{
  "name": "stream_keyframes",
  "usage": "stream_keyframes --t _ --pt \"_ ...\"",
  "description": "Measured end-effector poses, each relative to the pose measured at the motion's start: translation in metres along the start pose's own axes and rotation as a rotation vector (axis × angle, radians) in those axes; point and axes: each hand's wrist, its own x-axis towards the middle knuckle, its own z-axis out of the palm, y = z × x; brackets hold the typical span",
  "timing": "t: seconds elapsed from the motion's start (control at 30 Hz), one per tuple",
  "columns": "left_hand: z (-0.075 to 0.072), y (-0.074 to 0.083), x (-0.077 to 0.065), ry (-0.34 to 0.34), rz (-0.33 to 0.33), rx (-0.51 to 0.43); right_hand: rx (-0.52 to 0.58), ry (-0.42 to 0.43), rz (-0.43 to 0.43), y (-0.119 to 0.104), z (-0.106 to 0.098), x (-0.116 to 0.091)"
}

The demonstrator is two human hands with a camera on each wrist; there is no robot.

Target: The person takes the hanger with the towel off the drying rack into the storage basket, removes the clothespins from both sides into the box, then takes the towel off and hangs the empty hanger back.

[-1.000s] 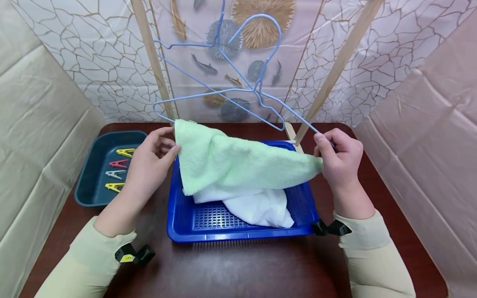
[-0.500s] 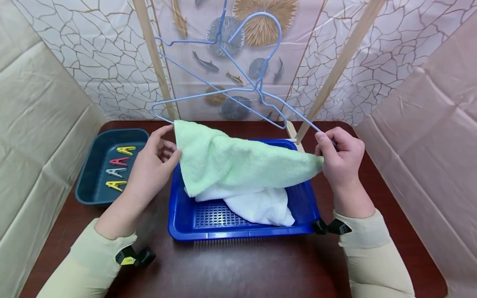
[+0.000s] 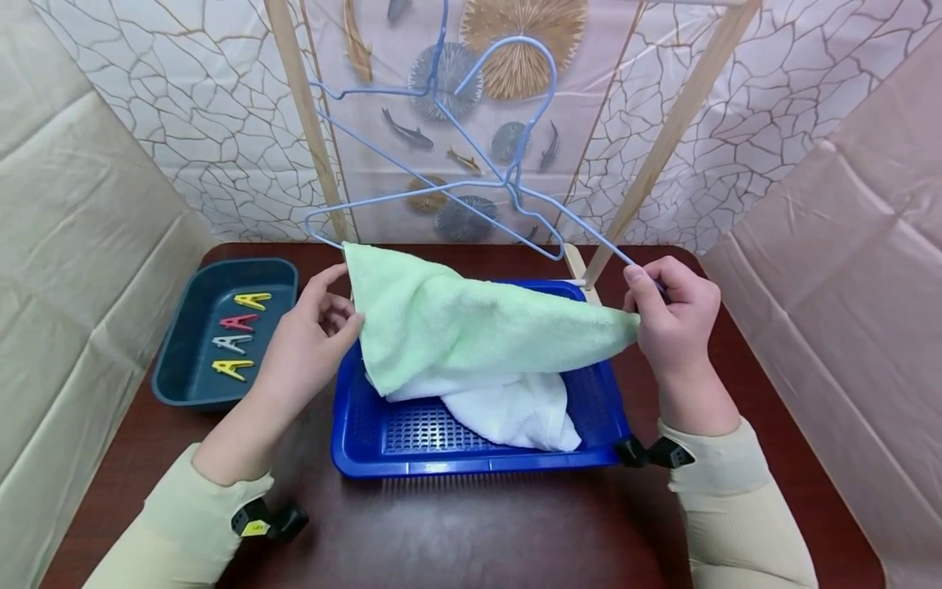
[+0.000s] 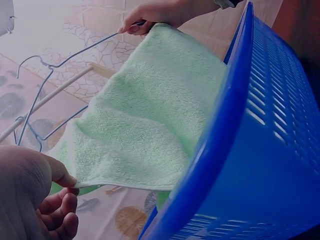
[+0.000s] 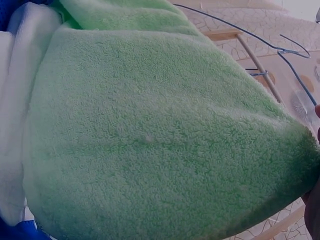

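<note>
A light green towel (image 3: 471, 319) hangs over the lower part of a blue wire hanger (image 3: 434, 190), which is held up in front of me. My left hand (image 3: 309, 335) pinches the towel's edge between thumb and fingers, as the left wrist view shows at the towel's hem (image 4: 125, 185). With curled fingers my right hand (image 3: 673, 311) grips the hanger's right end together with the towel's right corner. Below the towel a white cloth (image 3: 518, 413) lies in a blue perforated basket (image 3: 471, 468). The hanger's bottom bar is hidden by the towel.
A dark teal tray (image 3: 177, 384) at the left holds several clothespins (image 3: 234, 343). Behind, a second blue hanger (image 3: 368, 147) hangs at a wooden rack (image 3: 662, 155). Cloth-covered walls (image 3: 832, 270) stand at both sides of the brown table (image 3: 471, 540).
My left hand has shifted slightly down and right along the towel's edge, and the towel's lower left corner has moved a little right. The right hand stays on the hanger.
</note>
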Motion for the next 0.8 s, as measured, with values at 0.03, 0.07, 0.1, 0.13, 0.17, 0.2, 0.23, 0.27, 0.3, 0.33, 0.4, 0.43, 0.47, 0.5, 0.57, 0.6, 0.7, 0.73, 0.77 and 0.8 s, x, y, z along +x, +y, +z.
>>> stream_keyframes --t 0.03,0.07,0.1,0.13,0.17,0.2,0.23,0.27,0.3,0.33,0.4,0.43,0.47,0.5,0.57,0.6,0.7,0.73,0.77,0.8 --pt "0.001 -0.001 -0.001 -0.002 -0.001 0.001 -0.003 -0.004 0.004 -0.001 0.000 0.000" --pt "0.001 -0.001 -0.001 -0.004 -0.002 0.004 -0.006 -0.008 0.009 -0.003 0.000 0.000" --pt "0.002 -0.002 -0.002 -0.006 -0.005 0.008 -0.010 -0.013 0.011 -0.005 0.001 0.000" --pt "0.002 -0.003 -0.002 -0.009 -0.007 0.011 -0.013 -0.017 0.013 -0.008 0.001 0.000" --pt "0.003 -0.003 -0.003 -0.013 -0.008 0.013 -0.016 -0.019 0.015 -0.012 0.002 0.000" --pt "0.003 -0.004 -0.003 -0.018 -0.010 0.016 -0.016 -0.020 0.016 -0.015 0.002 0.000" --pt "0.004 -0.004 -0.004 -0.020 -0.011 0.018 -0.015 -0.019 0.018 -0.018 0.003 0.001" --pt "0.005 -0.005 -0.004 -0.022 -0.012 0.020 -0.012 -0.018 0.020 -0.021 0.003 0.001" --pt "0.005 -0.005 -0.005 -0.024 -0.012 0.024 -0.009 -0.016 0.021 -0.022 0.004 0.001" --pt "0.005 -0.005 -0.005 -0.026 -0.011 0.026 -0.007 -0.015 0.023 -0.022 0.004 0.000" --pt "0.006 -0.006 -0.006 -0.025 -0.010 0.034 -0.008 -0.014 0.025 -0.018 0.004 -0.001" --pt "0.006 -0.006 -0.007 -0.026 -0.009 0.038 -0.011 -0.014 0.026 -0.015 0.004 -0.001" --pt "0.006 -0.006 -0.007 -0.027 -0.009 0.043 -0.015 -0.014 0.027 -0.011 0.003 -0.002" --pt "0.006 -0.006 -0.008 -0.028 -0.008 0.049 -0.019 -0.012 0.027 -0.007 0.003 -0.003" --pt "0.006 -0.007 -0.009 -0.032 -0.010 0.059 -0.028 -0.010 0.026 0.000 0.002 -0.005" --pt "0.007 -0.007 -0.009 -0.036 -0.012 0.063 -0.029 -0.007 0.025 0.002 0.001 -0.006" --pt "0.008 -0.008 -0.010 -0.046 -0.014 0.075 -0.028 -0.005 0.025 0.002 0.000 -0.006" --pt "0.008 -0.008 -0.010 -0.050 -0.015 0.077 -0.027 -0.005 0.027 0.000 0.000 -0.006" --pt "0.008 -0.008 -0.011 -0.054 -0.016 0.081 -0.026 -0.004 0.029 0.000 0.000 -0.007" --pt "0.009 -0.008 -0.011 -0.058 -0.016 0.083 -0.025 -0.002 0.030 0.000 0.000 -0.007"
